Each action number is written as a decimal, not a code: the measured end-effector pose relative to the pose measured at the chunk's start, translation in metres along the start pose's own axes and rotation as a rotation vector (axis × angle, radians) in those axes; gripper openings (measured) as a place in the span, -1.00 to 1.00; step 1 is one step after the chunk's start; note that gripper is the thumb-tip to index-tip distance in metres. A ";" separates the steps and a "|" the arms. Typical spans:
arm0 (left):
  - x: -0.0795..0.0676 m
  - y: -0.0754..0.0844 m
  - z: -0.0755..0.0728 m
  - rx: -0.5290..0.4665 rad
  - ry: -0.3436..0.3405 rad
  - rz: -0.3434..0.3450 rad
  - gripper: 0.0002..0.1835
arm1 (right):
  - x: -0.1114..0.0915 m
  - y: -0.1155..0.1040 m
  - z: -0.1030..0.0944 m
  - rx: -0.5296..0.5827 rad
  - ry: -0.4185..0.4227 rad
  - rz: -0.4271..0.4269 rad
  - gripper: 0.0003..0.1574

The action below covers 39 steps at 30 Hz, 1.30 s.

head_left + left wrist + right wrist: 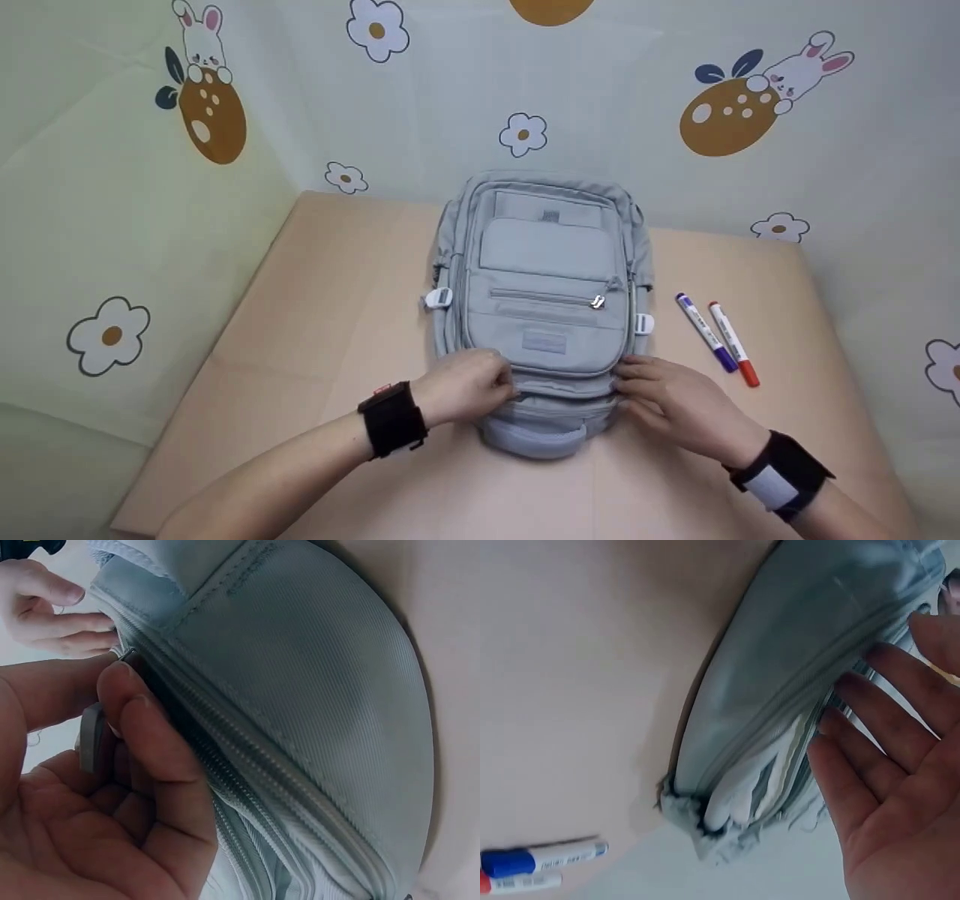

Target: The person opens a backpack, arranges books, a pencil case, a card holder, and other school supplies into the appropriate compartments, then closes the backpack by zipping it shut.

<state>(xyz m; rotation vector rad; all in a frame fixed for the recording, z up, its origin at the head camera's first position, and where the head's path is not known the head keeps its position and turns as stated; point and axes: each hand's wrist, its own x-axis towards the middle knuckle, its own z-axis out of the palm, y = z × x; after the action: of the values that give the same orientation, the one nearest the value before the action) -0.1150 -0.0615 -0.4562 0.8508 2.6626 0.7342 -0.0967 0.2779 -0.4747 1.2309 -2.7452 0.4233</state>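
A grey-blue backpack (551, 244) lies on the table with its front pockets facing up and its top handle (536, 441) toward me. At the bag's near left edge, my left hand (466, 384) pinches a zipper pull (91, 739) between thumb and index finger. Beside it, the zipper teeth (255, 746) run along the compartment seam. My right hand (686, 405) touches the near right side of the bag, fingers fairly straight along the zipper edge. In the right wrist view a gap in that side shows pale material (780, 769) inside.
Two whiteboard markers lie right of the backpack, one with a blue-purple cap (725, 358) and one with a red cap (748, 373). The beige tabletop (315, 300) meets patterned fabric walls (450, 97) at the back and sides.
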 end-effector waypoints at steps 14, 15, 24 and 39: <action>-0.002 0.000 0.001 -0.013 -0.002 0.003 -0.81 | -0.003 0.029 0.002 -0.046 -0.092 0.167 -0.38; -0.002 -0.001 0.002 -0.011 -0.003 0.003 -0.81 | -0.003 0.029 0.003 -0.044 -0.103 0.176 -0.37; 0.001 0.004 0.004 0.025 -0.005 -0.001 -0.79 | -0.002 0.028 0.006 -0.060 -0.131 0.194 -0.35; 0.031 0.039 0.019 0.129 -0.028 0.069 -0.63 | -0.002 0.026 0.008 -0.031 -0.148 0.194 -0.38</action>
<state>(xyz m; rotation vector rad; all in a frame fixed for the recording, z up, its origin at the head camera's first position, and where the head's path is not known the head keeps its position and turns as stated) -0.1142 -0.0081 -0.4543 0.9828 2.6913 0.5664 -0.1147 0.2933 -0.4881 1.0313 -2.9980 0.3162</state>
